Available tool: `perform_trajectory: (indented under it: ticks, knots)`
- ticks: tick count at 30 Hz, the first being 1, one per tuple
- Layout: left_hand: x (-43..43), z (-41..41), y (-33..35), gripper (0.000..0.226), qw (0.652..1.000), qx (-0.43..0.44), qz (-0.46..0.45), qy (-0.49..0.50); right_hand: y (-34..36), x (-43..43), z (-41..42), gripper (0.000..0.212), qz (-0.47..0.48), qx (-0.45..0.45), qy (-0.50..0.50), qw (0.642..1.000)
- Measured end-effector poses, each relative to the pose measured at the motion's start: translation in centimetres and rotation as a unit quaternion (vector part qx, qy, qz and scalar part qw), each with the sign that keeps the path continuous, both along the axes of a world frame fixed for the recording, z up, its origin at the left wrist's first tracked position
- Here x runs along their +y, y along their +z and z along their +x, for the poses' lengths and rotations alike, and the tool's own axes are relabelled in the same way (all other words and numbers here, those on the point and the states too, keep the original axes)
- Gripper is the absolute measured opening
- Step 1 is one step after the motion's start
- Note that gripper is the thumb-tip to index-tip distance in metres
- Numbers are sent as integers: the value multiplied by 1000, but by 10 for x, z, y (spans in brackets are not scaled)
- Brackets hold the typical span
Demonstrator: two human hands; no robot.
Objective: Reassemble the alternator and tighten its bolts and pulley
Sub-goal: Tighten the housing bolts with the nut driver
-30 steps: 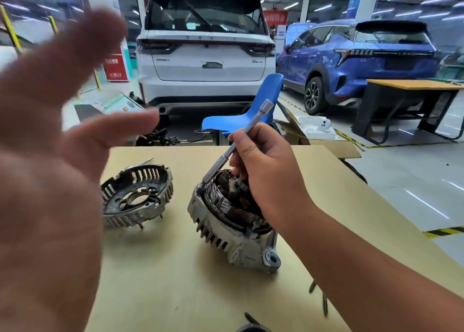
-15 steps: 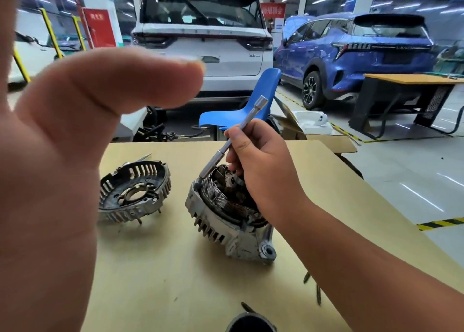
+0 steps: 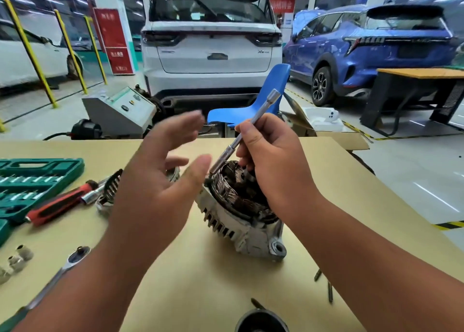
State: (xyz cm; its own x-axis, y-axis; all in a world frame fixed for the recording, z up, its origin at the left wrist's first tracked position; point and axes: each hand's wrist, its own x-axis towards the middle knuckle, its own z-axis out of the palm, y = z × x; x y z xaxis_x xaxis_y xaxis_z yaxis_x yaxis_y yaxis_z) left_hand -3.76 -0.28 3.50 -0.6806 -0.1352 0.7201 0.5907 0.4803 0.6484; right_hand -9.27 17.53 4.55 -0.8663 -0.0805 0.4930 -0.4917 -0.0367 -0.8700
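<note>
So the left hand (image 3: 155,188) dropped from near the camera, now open-fingered at 9 o'clock of the alternator (image 3: 238,221), mid-tabletop (image 3: 200,281). The right hand (image 3: 273,161) grips the extension bar (image 3: 253,123) poking into it. Probably steadying the housing next.

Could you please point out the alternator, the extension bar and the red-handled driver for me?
alternator (image 3: 233,228): head view, on its ribbed silver housing.
extension bar (image 3: 261,111): head view, on the bare shaft above the fingers.
red-handled driver (image 3: 59,202): head view, on the middle of the handle.
</note>
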Motion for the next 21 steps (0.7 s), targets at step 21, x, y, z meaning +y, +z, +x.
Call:
perform_trajectory:
  ticks: [21]
  knots:
    - [7, 1, -45, 38, 983, -174, 27, 57, 3, -2, 4, 27, -35, -23, 11, 999]
